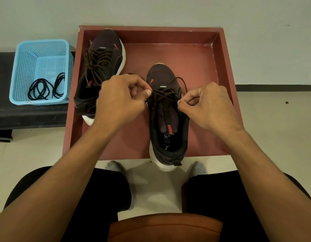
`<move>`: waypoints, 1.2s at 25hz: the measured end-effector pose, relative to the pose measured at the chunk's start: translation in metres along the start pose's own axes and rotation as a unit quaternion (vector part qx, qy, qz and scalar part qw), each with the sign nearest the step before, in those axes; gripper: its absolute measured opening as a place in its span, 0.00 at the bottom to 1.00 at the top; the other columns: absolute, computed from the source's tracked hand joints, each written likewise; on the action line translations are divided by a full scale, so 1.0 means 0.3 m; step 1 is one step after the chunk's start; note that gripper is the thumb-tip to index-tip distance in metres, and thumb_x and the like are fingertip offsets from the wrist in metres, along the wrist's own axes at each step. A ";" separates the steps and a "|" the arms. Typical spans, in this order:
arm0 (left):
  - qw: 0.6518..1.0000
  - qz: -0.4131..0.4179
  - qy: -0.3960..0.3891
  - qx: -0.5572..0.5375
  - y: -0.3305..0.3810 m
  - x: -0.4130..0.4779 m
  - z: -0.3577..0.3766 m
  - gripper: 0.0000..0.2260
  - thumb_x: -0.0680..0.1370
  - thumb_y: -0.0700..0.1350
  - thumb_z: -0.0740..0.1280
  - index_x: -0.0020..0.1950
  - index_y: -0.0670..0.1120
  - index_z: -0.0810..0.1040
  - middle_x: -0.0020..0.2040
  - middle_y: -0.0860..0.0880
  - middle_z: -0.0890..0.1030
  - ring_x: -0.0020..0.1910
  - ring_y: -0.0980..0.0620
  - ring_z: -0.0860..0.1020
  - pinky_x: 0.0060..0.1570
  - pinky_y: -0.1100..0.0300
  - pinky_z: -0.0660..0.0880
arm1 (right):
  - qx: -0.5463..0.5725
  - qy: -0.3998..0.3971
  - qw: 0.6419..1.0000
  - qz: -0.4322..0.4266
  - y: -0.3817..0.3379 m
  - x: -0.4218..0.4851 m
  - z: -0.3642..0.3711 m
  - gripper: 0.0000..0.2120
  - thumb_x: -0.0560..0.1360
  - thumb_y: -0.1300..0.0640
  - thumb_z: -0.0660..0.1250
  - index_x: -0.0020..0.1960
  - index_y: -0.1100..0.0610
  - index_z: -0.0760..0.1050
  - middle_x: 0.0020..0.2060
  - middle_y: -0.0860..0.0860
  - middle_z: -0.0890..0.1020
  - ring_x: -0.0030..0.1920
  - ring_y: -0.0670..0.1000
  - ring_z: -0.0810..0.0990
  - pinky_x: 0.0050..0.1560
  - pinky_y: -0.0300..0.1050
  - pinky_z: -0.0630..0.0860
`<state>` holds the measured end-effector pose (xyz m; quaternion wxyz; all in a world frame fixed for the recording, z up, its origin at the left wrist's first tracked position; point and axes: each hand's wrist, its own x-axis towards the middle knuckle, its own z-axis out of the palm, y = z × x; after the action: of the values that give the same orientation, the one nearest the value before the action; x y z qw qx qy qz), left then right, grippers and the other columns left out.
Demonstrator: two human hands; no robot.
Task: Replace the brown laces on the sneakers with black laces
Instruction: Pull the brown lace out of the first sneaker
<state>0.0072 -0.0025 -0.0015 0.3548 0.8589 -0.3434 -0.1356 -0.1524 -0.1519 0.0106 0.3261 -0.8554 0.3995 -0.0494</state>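
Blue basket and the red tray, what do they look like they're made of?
Blue basket: probably moulded plastic, smooth rim, walls pierced by a regular hole grid. Red tray: possibly painted wood or board, dull reddish coat, thick square walls, a chip at one corner; unsure.

One shallow square reddish-brown tray [168, 34]. Two dark mesh sneakers with white soles in the tray: far-left sneaker [112, 42], near-middle sneaker [161, 72]. Two brown cord laces [98, 62], one per sneaker. One light blue perforated plastic basket [20, 67] left of the tray, holding seemingly two black laces [44, 88]. Two bare hands over the tray: left hand [119, 98], right hand [209, 107]. Two grey-socked feet [112, 165] just nearer than the tray.
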 end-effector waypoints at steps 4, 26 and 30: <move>0.999 -0.010 0.037 0.033 -0.024 0.003 -0.018 0.02 0.78 0.46 0.74 0.47 0.54 0.85 0.32 0.55 0.74 0.32 0.58 0.74 0.38 0.70 0.72 | -0.001 -0.001 1.000 0.001 0.003 0.000 0.006 0.05 0.74 0.51 0.76 0.39 0.47 0.85 0.34 0.42 0.85 0.36 0.43 0.84 0.43 0.47 0.86; 0.997 -0.016 0.040 0.064 0.002 -0.009 -0.008 0.01 0.77 0.47 0.73 0.46 0.51 0.84 0.35 0.61 0.76 0.35 0.66 0.75 0.41 0.69 0.72 | -0.023 0.016 0.999 -0.016 0.011 0.000 -0.012 0.04 0.74 0.52 0.76 0.40 0.48 0.86 0.32 0.40 0.83 0.34 0.40 0.83 0.37 0.31 0.78; 0.997 0.034 0.047 0.056 0.033 -0.027 0.006 0.05 0.76 0.49 0.71 0.51 0.52 0.80 0.42 0.59 0.79 0.42 0.67 0.78 0.48 0.61 0.79 | -0.034 0.015 0.999 -0.020 0.013 -0.003 -0.009 0.04 0.75 0.51 0.76 0.42 0.49 0.87 0.33 0.40 0.83 0.34 0.39 0.82 0.34 0.26 0.75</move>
<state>-0.0044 -0.0029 0.0040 0.3263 0.8708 -0.3623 -0.0636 -0.1564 -0.1546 0.0107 0.2898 -0.8729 0.3887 -0.0547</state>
